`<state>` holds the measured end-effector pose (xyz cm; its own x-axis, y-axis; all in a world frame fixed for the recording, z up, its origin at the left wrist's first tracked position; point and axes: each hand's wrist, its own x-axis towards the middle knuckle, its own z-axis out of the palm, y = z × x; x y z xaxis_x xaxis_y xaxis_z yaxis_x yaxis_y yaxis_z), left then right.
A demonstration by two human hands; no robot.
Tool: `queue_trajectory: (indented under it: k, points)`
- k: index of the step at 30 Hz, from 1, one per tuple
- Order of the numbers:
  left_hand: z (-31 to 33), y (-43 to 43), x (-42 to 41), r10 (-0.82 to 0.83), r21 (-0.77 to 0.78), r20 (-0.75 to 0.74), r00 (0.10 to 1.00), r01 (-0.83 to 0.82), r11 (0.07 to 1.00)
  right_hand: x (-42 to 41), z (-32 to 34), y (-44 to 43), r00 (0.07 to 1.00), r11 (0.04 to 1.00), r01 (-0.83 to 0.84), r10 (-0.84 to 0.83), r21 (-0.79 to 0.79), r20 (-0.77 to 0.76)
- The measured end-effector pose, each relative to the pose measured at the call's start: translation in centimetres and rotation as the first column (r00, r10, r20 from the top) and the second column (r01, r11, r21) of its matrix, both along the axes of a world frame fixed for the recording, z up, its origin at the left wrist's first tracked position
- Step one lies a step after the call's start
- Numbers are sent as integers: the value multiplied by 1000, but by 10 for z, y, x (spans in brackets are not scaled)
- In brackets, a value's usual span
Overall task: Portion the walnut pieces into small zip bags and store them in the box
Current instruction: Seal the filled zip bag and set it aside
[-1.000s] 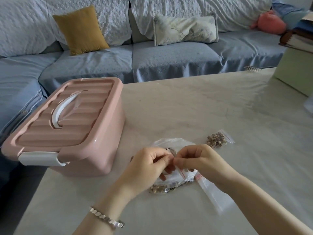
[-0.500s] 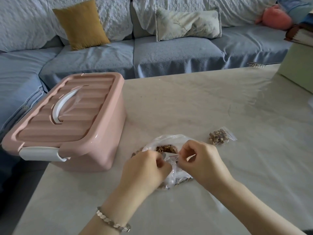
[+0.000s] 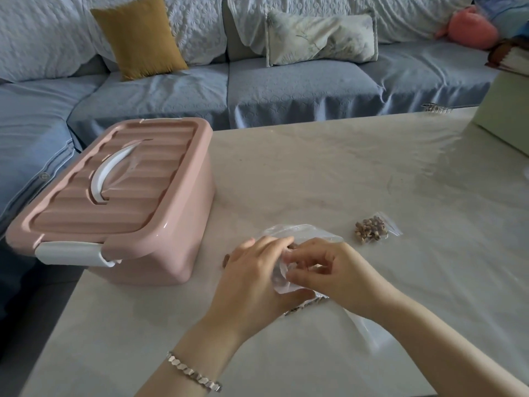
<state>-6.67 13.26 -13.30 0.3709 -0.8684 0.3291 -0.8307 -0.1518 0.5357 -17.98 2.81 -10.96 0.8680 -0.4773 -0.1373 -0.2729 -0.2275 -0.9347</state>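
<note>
Gripping bag (image 3: 303, 232): left hand (image 3: 254, 277), right hand (image 3: 336, 270)

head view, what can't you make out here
All head view.
Inside the pink box: shut lid hides it.
Mouth of large clear bag: left hand and right hand, gripping it, cover it.
Part of small clear bag: under right forearm, blurred.
Most of green box: past right edge.

A mustard-yellow square cushion (image 3: 140, 38) and a pale floral oblong cushion (image 3: 320, 38) are leaning on a blue-grey quilted fabric sofa (image 3: 286, 90); daylight is gleaming off the glossy pale tabletop (image 3: 343, 173) before it.
</note>
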Motion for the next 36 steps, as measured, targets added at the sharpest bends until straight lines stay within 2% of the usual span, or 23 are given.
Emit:
queue_trajectory:
  k: [4, 9, 12, 14, 18, 21, 24, 26, 28, 31, 36]
  points:
    - [3, -1, -5, -36, -33, 155, 987, 42, 999, -3, 2, -1, 990, 995, -94, 98, 42, -106]
    - [-13, -1, -4, -3, -15, 154, 988, 5, 1000, -1, 0, 5, 987, 992, 118, -123, -51, -102]
    - [-21, -2, -5, 31, -53, 185, 982, -21, 998, -2, -1, 11, 976, 952, 198, -214, -233, -48]
    - [-21, -4, -7, 49, -87, 131, 990, -38, 995, -3, 1, 14, 975, 936, 210, -223, -283, -16]
    - [-18, -4, -7, 43, -86, 55, 998, -38, 996, -5, 4, 11, 983, 981, 172, -177, -91, -41]
    - [-18, -2, -5, 6, -61, 85, 996, -1, 998, -4, 7, 6, 990, 989, 137, -135, 53, -50]
    - [-17, 0, -3, -25, -18, 103, 994, 27, 999, -5, 14, 1, 991, 960, 130, -121, 247, -52]
    - [-18, 2, -1, -40, 17, 142, 989, 38, 999, -6, 16, -2, 996, 943, 74, -51, 325, -77]
    - [-20, 2, -1, -60, 41, 199, 978, 53, 998, -6, 16, -3, 992, 938, 9, 35, 346, -120]
    - [-22, 1, -2, -41, 29, 272, 962, 34, 999, -5, 14, -4, 982, 929, 39, 32, 369, -185]
    - [-24, 2, -1, -23, 25, 245, 969, 18, 1000, -5, 14, -2, 970, 948, 48, 30, 315, -240]
